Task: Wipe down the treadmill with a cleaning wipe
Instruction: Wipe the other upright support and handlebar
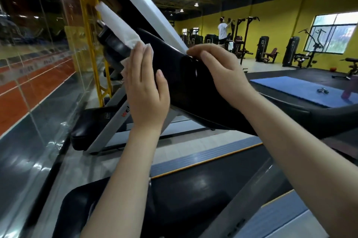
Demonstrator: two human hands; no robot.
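The treadmill's black console point(186, 82) slants across the middle of the view, with a silver upright point(147, 5) rising behind it. A white cleaning wipe point(118, 24) lies stretched along the console's upper left edge. My left hand point(145, 86) lies flat with straight fingers, its fingertips pressing the wipe's lower end against the console. My right hand point(219, 71) rests on the console's top edge with its fingers curled over the rim. The black running belt point(213, 183) lies below my forearms.
A glass wall point(38, 63) with a yellow frame point(89, 34) runs along the left. A neighbouring treadmill point(100, 127) stands ahead. Farther right are a blue mat point(302, 90), weight machines point(261, 49) and a person point(222, 28) by the yellow wall.
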